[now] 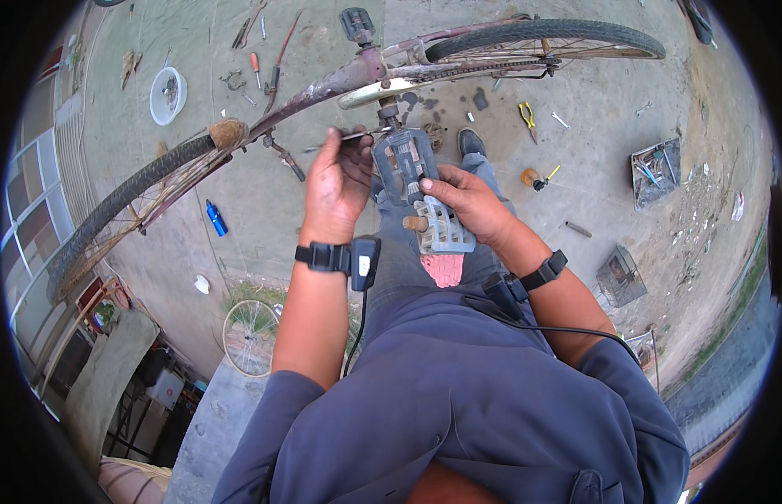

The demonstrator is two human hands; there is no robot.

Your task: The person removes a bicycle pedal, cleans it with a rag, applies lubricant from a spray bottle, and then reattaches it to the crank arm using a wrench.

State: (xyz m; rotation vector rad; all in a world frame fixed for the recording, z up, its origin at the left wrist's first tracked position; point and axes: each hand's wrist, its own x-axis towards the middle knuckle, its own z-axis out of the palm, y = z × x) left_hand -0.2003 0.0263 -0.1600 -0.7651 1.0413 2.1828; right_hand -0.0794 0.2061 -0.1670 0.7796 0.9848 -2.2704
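An old rusty bicycle (323,88) stands upside down in front of me on a concrete floor. My left hand (336,181) grips a thin metal tool (357,135) beside the crank. My right hand (466,202) holds a loose grey pedal (444,227) with a rusty axle end, just below the grey pedal (403,160) mounted on the crank. Both wrists wear black straps with small devices. My legs in grey trousers lie below the hands.
Tools lie scattered on the floor: yellow-handled pliers (527,116), screwdrivers (256,69), a blue bottle (216,217), a white bowl (167,94). A tool box (655,172) stands at right, a bare wheel rim (250,336) at lower left.
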